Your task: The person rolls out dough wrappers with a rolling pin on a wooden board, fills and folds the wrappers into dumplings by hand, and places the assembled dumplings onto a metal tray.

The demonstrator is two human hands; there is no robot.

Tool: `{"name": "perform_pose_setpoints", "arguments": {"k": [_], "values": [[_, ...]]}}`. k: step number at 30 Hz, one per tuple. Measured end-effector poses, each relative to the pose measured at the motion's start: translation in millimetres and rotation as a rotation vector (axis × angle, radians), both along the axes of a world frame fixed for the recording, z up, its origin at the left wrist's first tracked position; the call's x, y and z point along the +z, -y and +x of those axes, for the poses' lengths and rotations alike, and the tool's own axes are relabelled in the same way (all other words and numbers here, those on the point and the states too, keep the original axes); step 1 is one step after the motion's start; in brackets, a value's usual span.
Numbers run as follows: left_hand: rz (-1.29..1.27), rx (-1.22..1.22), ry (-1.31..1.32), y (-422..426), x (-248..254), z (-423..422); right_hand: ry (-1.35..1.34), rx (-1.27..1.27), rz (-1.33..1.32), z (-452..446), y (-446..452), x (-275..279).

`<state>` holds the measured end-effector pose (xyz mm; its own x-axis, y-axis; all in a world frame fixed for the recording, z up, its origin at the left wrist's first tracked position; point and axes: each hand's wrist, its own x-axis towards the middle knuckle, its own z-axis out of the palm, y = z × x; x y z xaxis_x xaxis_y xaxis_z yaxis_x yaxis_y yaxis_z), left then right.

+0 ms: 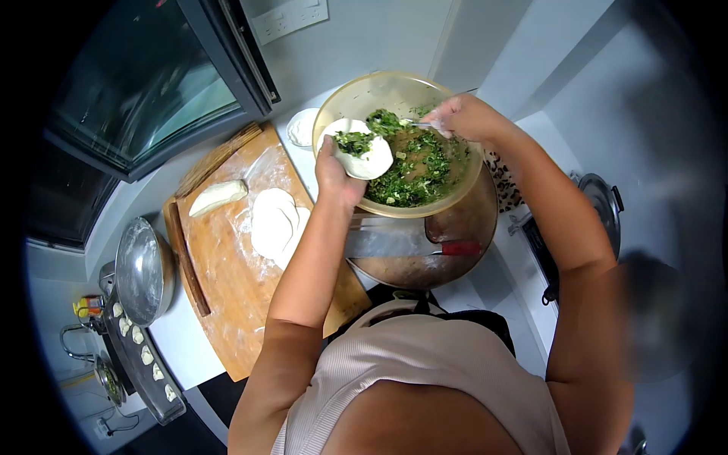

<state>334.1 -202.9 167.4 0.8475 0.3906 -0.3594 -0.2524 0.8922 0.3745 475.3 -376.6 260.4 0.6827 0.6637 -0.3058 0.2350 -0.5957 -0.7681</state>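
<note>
Left hand [338, 179] cups round dough wrapper [377, 161], chopped greens [353, 142] atop; right hand [464, 119] pinches utensil [420, 123].

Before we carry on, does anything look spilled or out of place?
The wrapper and filling look normal. White powder streaks the wooden board, an ordinary dusting. What stands out is the red-handled cleaver, lying on the round chopping board, apparently near the left forearm: an awkward spot for a bare blade.
</note>
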Motion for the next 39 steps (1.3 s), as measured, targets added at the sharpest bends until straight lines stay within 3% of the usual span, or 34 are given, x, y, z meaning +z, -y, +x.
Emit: {"name": "perform_pose_setpoints", "arguments": {"k": [3, 7, 9, 16, 22, 25, 28, 31, 35, 38, 39], "values": [[-0.054, -0.031, 0.068, 20, 8, 8, 0.298, -0.024, 0.085, -21, 1, -10], [-0.079, -0.014, 0.108, 35, 19, 15, 0.974, 0.004, 0.312, -52, 9, -47], [-0.104, 0.002, 0.121, 37, 24, 18, 1.01, -0.03, 0.378, -64, 12, -66], [-0.136, -0.032, 0.045, 39, 25, 26, 1.081, -0.027, 0.316, -90, 20, -86], [-0.147, -0.03, 0.059, 40, 25, 21, 1.168, -0.024, 0.444, -92, 21, -71], [-0.165, -0.048, 0.053, 38, 25, 18, 1.182, 0.07, 0.294, -98, 21, -70], [-0.162, -0.032, 0.05, 35, 22, 16, 1.114, -0.047, 0.219, -108, 23, -49], [-0.161, 0.005, 0.034, 27, 18, 11, 1.009, -0.173, 0.313, -82, 27, -59], [-0.108, 0.044, 0.021, 7, 14, 0, 1.116, -0.074, -0.039, -37, 38, -101], [-0.093, 0.072, 0.021, -8, 12, -7, 0.782, 0.172, -0.646, -33, 20, -101], [-0.085, 0.09, 0.037, -11, 12, -10, 0.693, 0.167, -0.646, -37, 13, -101]]}}
